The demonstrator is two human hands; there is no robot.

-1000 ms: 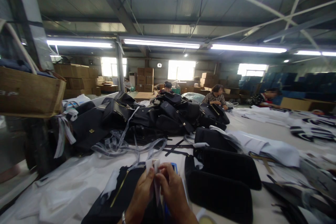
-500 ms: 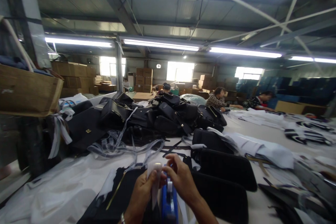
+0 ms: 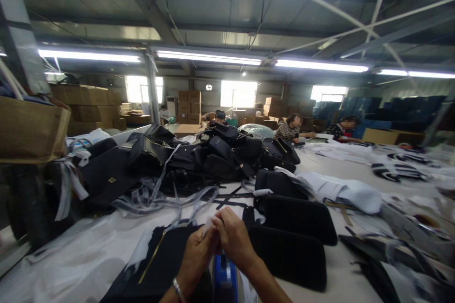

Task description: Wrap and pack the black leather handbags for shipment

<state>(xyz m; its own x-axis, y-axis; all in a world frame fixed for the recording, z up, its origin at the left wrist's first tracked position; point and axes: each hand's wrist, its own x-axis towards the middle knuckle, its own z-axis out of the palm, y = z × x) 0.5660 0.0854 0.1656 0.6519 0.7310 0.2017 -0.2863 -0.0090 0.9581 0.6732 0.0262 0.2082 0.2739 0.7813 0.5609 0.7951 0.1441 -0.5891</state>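
My left hand (image 3: 198, 248) is closed, thumb on top, around a thin white strip (image 3: 209, 225) that looks like paper or soft wrapping. Against it, my right hand (image 3: 232, 234) has its fingers bent and pressed together at the strip's upper end. Most of the strip is covered by my fingers. Just below both hands stands a blue tape dispenser (image 3: 225, 279), partly hidden by them. To the left, under my forearm, lies a black bag piece (image 3: 161, 265) with a gold zip (image 3: 152, 256).
A heap of black bags (image 3: 213, 154) fills the far side of the table. Clear plastic straps (image 3: 149, 196) lie before it. Black padded panels (image 3: 287, 255) are at right, white wrapping (image 3: 74, 265) at left. Co-workers (image 3: 289, 130) sit beyond. A brown bag (image 3: 31, 128) hangs left.
My right fingers, raised and loosely bent before, have closed in against the left hand. The white strip that hung down is now mostly covered. The view has shifted slightly right.
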